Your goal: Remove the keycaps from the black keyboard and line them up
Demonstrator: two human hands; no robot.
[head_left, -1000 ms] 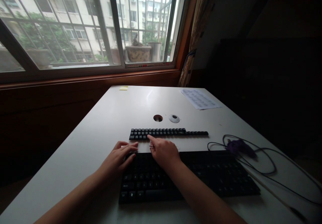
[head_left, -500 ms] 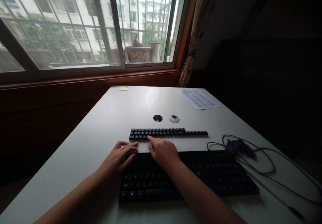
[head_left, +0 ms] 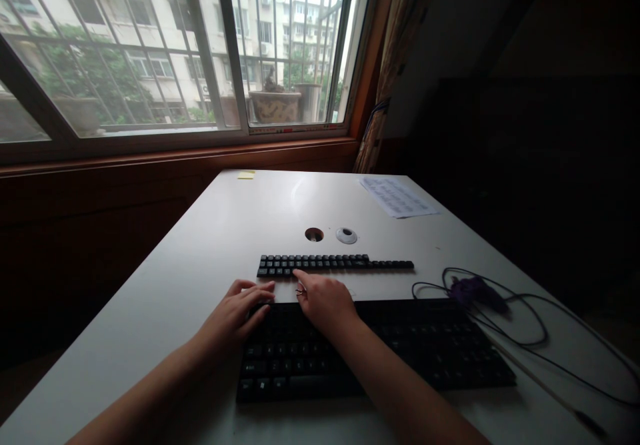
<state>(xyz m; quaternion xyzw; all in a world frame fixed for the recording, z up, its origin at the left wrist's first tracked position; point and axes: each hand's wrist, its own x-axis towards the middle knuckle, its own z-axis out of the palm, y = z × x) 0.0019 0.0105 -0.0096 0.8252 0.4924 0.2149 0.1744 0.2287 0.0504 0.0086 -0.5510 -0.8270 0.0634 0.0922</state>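
Observation:
My left hand (head_left: 243, 308) rests over the upper left corner of a black keyboard (head_left: 310, 385), its fingers stretched out and the thumb apart from them. Beyond the keyboard, black keycaps (head_left: 313, 263) stand in neat rows on the white table. My right hand (head_left: 327, 302) reaches across the keyboard with its index fingertip at the right end of the nearest, shortest row. It seems closed on a keycap there, mostly covered by the finger. The other fingers are curled, and a ring shows on one. The right thumb is hidden.
A dark cable (head_left: 533, 338) with a purple bundle (head_left: 477, 295) lies right of the keyboard. Past the keycaps are a round hole (head_left: 314, 234) and a white ring-shaped cover (head_left: 346, 235). Printed sheets (head_left: 399, 197) and a yellow note (head_left: 246, 174) lie at the far edge, below the barred window.

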